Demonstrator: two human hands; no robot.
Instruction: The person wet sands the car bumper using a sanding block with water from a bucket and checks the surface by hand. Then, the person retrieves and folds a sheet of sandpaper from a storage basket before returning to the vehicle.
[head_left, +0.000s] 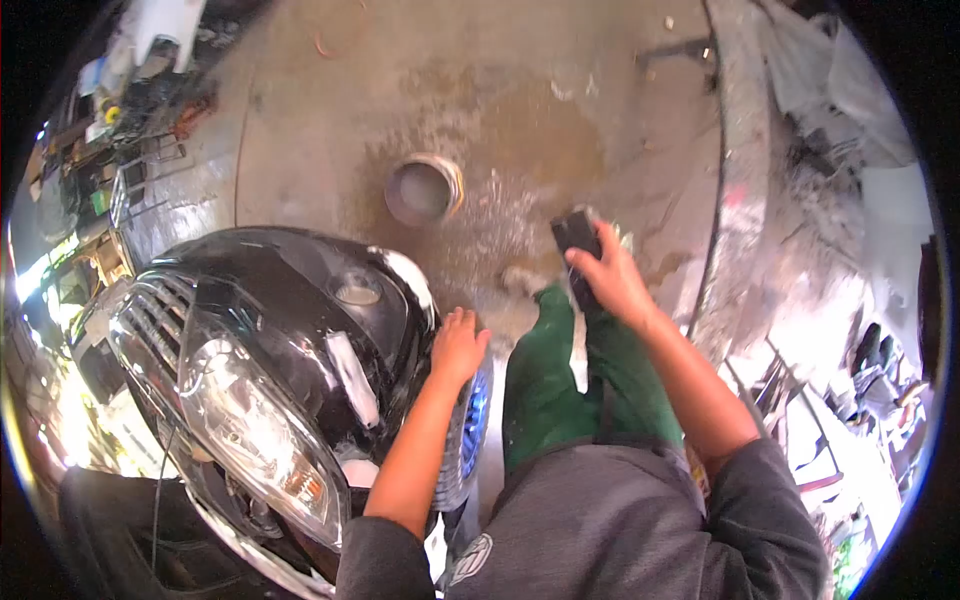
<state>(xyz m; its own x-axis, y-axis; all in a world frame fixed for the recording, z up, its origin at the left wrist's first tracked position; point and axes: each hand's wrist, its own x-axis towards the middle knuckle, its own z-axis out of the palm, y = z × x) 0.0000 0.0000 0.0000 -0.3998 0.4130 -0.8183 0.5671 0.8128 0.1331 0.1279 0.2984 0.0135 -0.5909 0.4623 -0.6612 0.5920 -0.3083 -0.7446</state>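
Observation:
My right hand is closed around a long black block that looks like a sanding block, held above the floor in front of my right leg. My left hand is open, its fingers lying over the edge of the black car fender, just above the wheel with its blue rim. Whether it presses on the fender I cannot tell. The fender carries whitish patches, one long patch on its side and another patch along the wheel-arch edge. A clear headlight sits at the car's front corner.
A round bucket stands on the concrete floor ahead, with wet stains around it. A raised concrete strip runs along the right. Metal frames and scrap lie at the right, and cluttered shelving stands at the left.

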